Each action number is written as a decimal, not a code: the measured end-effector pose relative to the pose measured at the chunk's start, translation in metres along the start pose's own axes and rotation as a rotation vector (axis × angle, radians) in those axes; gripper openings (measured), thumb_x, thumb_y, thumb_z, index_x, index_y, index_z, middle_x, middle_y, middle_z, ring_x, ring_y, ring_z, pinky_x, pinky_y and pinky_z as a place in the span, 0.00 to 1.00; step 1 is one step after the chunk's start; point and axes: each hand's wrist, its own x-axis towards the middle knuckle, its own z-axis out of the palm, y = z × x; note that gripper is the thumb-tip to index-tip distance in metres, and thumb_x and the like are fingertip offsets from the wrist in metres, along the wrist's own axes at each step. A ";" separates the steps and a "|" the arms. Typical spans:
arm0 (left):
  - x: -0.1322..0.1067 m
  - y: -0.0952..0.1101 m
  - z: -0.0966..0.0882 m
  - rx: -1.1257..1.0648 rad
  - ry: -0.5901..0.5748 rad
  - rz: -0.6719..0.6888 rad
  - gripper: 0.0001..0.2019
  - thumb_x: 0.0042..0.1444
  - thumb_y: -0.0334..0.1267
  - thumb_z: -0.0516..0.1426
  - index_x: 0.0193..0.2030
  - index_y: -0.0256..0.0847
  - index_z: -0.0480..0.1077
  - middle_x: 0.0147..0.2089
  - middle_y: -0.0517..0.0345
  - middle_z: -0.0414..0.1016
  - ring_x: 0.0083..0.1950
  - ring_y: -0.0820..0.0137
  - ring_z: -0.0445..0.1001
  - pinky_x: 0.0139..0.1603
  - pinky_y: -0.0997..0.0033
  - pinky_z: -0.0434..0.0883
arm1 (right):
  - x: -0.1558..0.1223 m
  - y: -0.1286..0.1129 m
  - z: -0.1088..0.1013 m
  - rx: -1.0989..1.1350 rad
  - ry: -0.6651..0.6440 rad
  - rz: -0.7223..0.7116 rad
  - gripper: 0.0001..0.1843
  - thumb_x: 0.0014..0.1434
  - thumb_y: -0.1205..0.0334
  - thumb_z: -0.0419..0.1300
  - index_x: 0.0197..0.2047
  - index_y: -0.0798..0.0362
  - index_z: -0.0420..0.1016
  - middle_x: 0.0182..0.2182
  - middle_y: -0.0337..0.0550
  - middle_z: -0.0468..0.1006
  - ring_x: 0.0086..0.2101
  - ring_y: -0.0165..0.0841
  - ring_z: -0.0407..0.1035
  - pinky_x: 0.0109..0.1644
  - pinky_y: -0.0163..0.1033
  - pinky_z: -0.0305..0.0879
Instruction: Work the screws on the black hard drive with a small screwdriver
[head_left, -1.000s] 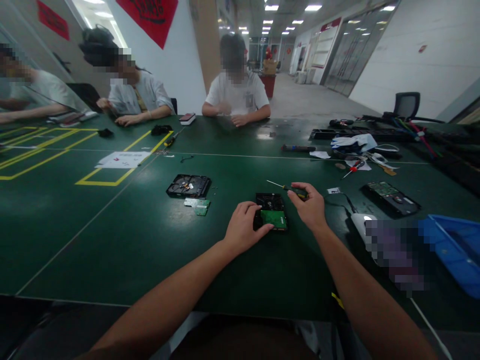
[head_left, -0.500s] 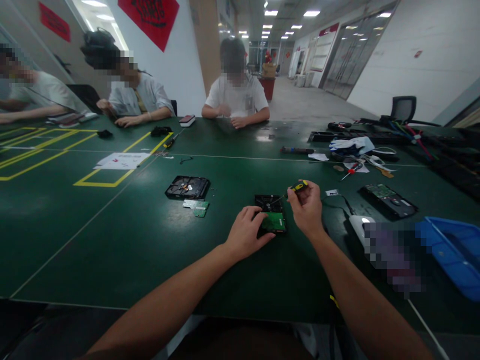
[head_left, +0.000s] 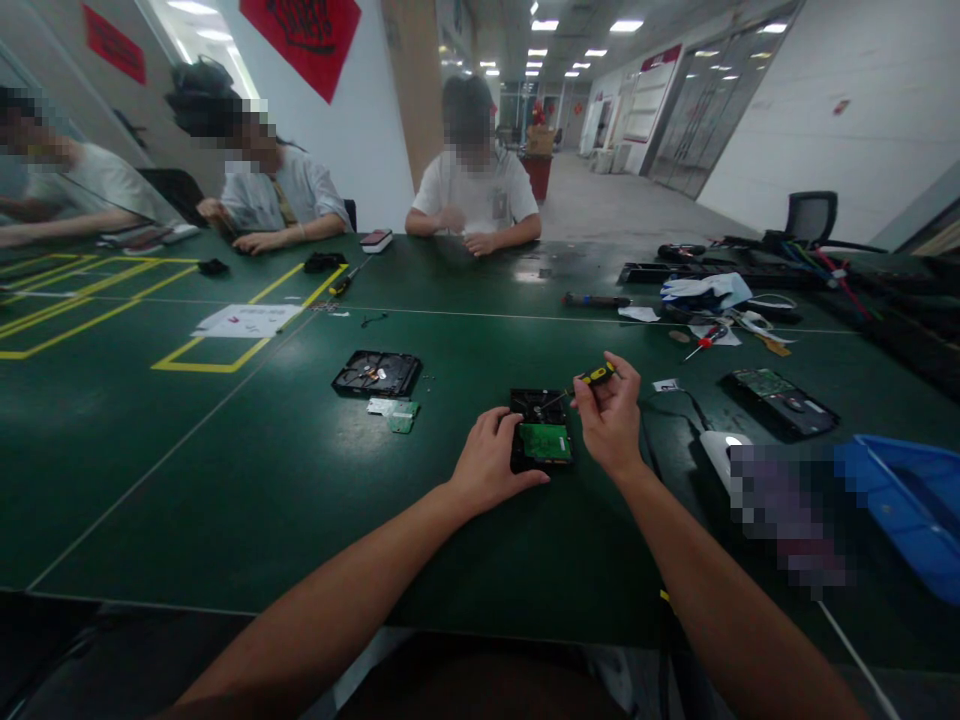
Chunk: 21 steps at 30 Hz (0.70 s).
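Observation:
A black hard drive (head_left: 529, 402) with a green circuit board (head_left: 545, 441) lies in front of me. My left hand (head_left: 486, 455) grips its left side, fingertips on the edge and thumb along the near side. Between the fingers of my right hand (head_left: 611, 420) is a black and yellow screwdriver (head_left: 598, 375), tilted, its shaft running down left to the upper part of the drive. Whether the tip sits in a screw is too small to tell. Left of this stands an opened drive (head_left: 376, 373), with a loose circuit board (head_left: 403, 416) before it.
To the right lie another hard drive (head_left: 780, 402), a white device (head_left: 724, 450) with a cable, and a blue basket (head_left: 911, 500). Gloves (head_left: 705, 291) and a red screwdriver (head_left: 705, 343) lie farther back. Several people sit across the green table (head_left: 225, 500).
My left fingers have drawn slightly left, baring more of the green board. The screwdriver's tip has shifted a little left and down over the drive.

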 end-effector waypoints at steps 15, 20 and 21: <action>0.003 -0.005 0.006 0.064 -0.005 0.001 0.38 0.56 0.50 0.68 0.70 0.42 0.61 0.68 0.41 0.69 0.70 0.48 0.68 0.72 0.44 0.69 | 0.000 0.006 0.001 -0.044 0.019 0.005 0.36 0.69 0.54 0.63 0.74 0.44 0.54 0.44 0.45 0.80 0.34 0.37 0.79 0.41 0.49 0.80; 0.008 -0.005 0.007 0.053 0.005 -0.025 0.37 0.57 0.49 0.68 0.69 0.41 0.62 0.67 0.42 0.71 0.69 0.49 0.70 0.71 0.46 0.69 | 0.000 0.004 0.002 -0.070 0.025 -0.018 0.37 0.68 0.55 0.63 0.75 0.43 0.54 0.49 0.49 0.81 0.37 0.38 0.80 0.45 0.50 0.81; 0.009 -0.005 0.008 0.056 0.006 -0.029 0.37 0.57 0.48 0.68 0.69 0.40 0.62 0.67 0.42 0.71 0.69 0.49 0.70 0.71 0.46 0.69 | 0.000 0.004 0.002 -0.071 0.026 -0.030 0.36 0.68 0.56 0.63 0.75 0.43 0.54 0.50 0.49 0.81 0.38 0.38 0.80 0.46 0.51 0.82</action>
